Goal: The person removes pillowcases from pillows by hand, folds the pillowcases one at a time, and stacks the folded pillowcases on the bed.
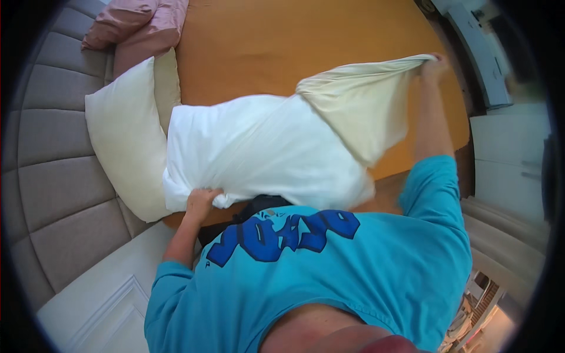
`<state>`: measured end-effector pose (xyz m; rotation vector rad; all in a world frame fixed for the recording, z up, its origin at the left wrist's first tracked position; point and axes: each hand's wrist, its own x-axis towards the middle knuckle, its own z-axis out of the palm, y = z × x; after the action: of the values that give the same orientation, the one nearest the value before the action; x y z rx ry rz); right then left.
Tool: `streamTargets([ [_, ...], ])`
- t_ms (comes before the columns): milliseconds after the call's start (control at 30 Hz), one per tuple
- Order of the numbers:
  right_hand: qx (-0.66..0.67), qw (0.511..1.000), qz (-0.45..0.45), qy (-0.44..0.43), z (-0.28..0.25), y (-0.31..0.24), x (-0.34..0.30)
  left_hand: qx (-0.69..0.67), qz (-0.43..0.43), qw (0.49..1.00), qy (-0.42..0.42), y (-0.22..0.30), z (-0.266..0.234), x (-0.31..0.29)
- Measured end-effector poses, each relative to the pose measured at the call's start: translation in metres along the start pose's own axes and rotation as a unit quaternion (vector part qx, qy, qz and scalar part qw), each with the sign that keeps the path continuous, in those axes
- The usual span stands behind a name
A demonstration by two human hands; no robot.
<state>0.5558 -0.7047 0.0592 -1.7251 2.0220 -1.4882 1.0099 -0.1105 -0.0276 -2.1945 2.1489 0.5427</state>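
A large white pillow (253, 153) lies in front of me on the near side of the bed. My left hand (203, 202) is closed on its near left corner, bunching the fabric. Stretched out to the far right, my right hand (434, 66) grips the end of a cream pillowcase (365, 109). The pillowcase is drawn taut up to that hand and hangs in folds down to the pillow's right part. I cannot tell whether any of the pillow is inside it. The pillow's lower right corner is smeared by motion.
An orange sheet (306, 41) covers the bed. At the left, a cream pillow (126, 141) leans by the padded grey headboard (53, 147), with pink pillows (132, 26) beyond. A white panelled piece of furniture (106, 300) stands near left, a white cabinet (506, 141) at right.
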Motion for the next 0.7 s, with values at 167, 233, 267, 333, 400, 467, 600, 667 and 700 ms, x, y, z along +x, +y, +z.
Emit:
streamTargets([
  [167, 0.136, 0.977, -0.089, -0.139, -0.060, -0.141, 0.105, -0.170, -0.036, 0.928, -0.331, -0.004, -0.018, 0.039],
  [233, 0.108, 0.946, -0.143, -0.271, -0.079, -0.192, 0.065, -0.065, -0.083, 0.952, -0.289, 0.048, -0.079, 0.123],
  [267, 0.140, 0.916, -0.151, -0.345, -0.074, -0.194, 0.055, -0.127, -0.040, 0.972, -0.192, 0.065, -0.106, 0.156],
  [333, -0.008, 0.837, -0.412, -0.360, -0.093, -0.231, 0.003, -0.328, 0.125, 0.927, 0.128, 0.126, -0.175, 0.214],
  [400, 0.013, 0.841, -0.364, -0.400, -0.113, -0.265, -0.042, -0.407, 0.237, 0.822, 0.321, 0.183, -0.229, 0.260],
  [467, 0.056, 0.823, -0.368, -0.429, -0.136, -0.288, -0.052, -0.411, 0.282, 0.760, 0.416, 0.225, -0.277, 0.285],
  [600, 0.170, 0.809, -0.331, -0.456, -0.164, -0.314, -0.061, -0.481, 0.382, 0.725, 0.312, 0.219, -0.303, 0.295],
  [667, 0.174, 0.795, -0.342, -0.469, -0.165, -0.303, -0.050, -0.561, 0.307, 0.757, -0.138, 0.204, -0.313, 0.266],
  [700, 0.210, 0.787, -0.348, -0.464, -0.159, -0.296, -0.044, -0.589, 0.327, 0.720, -0.165, 0.198, -0.309, 0.250],
])
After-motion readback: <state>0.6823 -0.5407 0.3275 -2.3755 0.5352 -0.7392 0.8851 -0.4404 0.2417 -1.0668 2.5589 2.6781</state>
